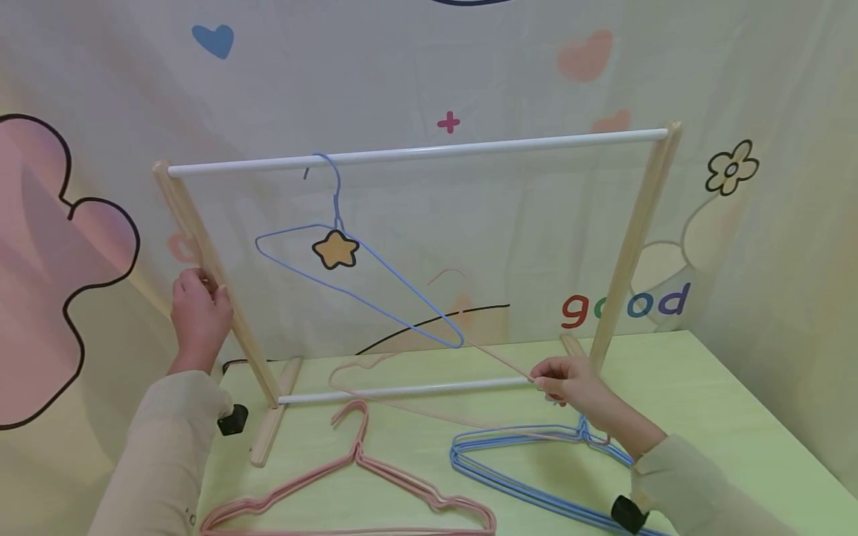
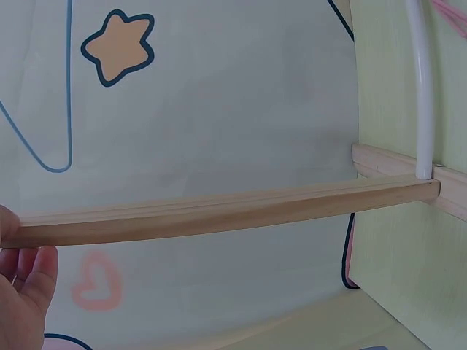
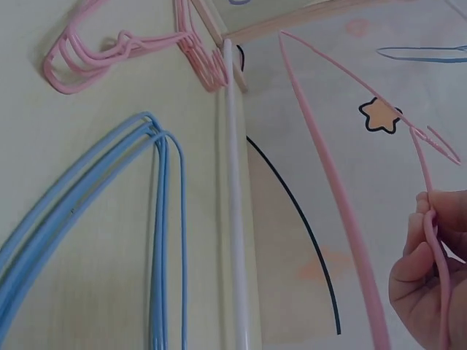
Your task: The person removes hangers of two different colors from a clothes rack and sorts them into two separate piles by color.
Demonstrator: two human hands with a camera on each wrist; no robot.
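Observation:
My left hand holds the left wooden post of a small clothes rack, about halfway up. In my right hand a pink clothes hanger is pinched by one shoulder, its hook pointing up behind the blue hanger's lower corner in the head view. That pink hanger is tilted in front of the rack's lower part, below the top rail. A blue clothes hanger hangs by its hook from the white top rail, left of the middle, and slants down to the right.
On the pale green table lie a stack of pink hangers in front and a stack of blue hangers under the right forearm. A white lower bar joins the rack's wooden feet. A printed curtain covers the back.

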